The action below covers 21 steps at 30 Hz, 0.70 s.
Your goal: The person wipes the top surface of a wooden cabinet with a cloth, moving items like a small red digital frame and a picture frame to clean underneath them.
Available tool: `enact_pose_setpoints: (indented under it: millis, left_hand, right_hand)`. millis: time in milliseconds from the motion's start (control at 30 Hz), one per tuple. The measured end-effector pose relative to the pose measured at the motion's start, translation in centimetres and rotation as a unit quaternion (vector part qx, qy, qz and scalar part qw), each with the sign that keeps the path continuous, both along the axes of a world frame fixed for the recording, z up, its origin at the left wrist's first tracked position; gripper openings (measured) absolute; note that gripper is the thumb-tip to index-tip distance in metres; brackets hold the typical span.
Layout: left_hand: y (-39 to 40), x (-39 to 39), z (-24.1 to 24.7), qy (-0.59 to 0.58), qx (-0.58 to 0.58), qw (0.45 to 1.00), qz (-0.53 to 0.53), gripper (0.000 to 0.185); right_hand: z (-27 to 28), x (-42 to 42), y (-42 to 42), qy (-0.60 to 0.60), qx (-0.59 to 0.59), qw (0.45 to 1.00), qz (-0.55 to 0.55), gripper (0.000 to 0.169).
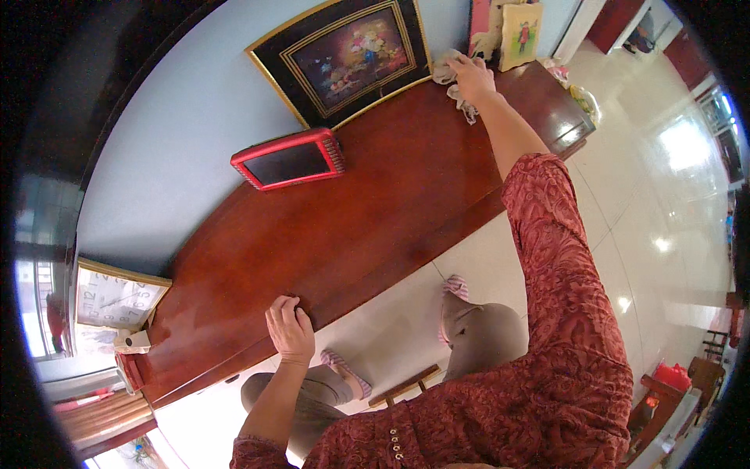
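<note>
My right hand [473, 77] reaches to the far right end of a polished brown wooden table [351, 217], at a crumpled whitish plastic bag [445, 69]; whether its fingers grip the bag cannot be made out. More of the crumpled plastic [467, 108] lies just below that hand. Nearer to me, my left hand [290, 328] rests near the table's front edge, fingers loosely curled, its palm hidden. Between the hands, towards the wall, stands a red-framed portable screen [287, 161], its display dark. Behind it a floral picture in a black and gold frame [357, 58] leans on the wall.
A small picture of a figure in red [521, 36] stands beyond my right hand. Packaged items [583, 102] are at the table's right end. At the left end are a calendar-like board with numbers [120, 296] and a small white object [133, 342]. A wooden stool part [404, 387] shows below.
</note>
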<state>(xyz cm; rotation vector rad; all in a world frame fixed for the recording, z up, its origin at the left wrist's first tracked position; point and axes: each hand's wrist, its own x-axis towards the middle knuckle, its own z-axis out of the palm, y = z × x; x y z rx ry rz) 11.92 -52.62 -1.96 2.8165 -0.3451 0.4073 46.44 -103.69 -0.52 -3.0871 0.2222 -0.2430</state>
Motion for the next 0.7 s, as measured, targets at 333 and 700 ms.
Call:
enact_pose_setpoints:
  millis: [333,700]
  left_hand:
    - [0.2,0.1,0.0,-0.01,-0.007,1.0,-0.018,0.021]
    - [0.4,-0.4,-0.3,-0.008,0.001,1.0,0.016,0.021]
  right_hand:
    - [0.4,1.3,-3.6,0.087,-0.032,0.995,0.03,0.072]
    - [1.2,-17.7,-1.1,0.014,-0.017,0.997,-0.069,0.06]
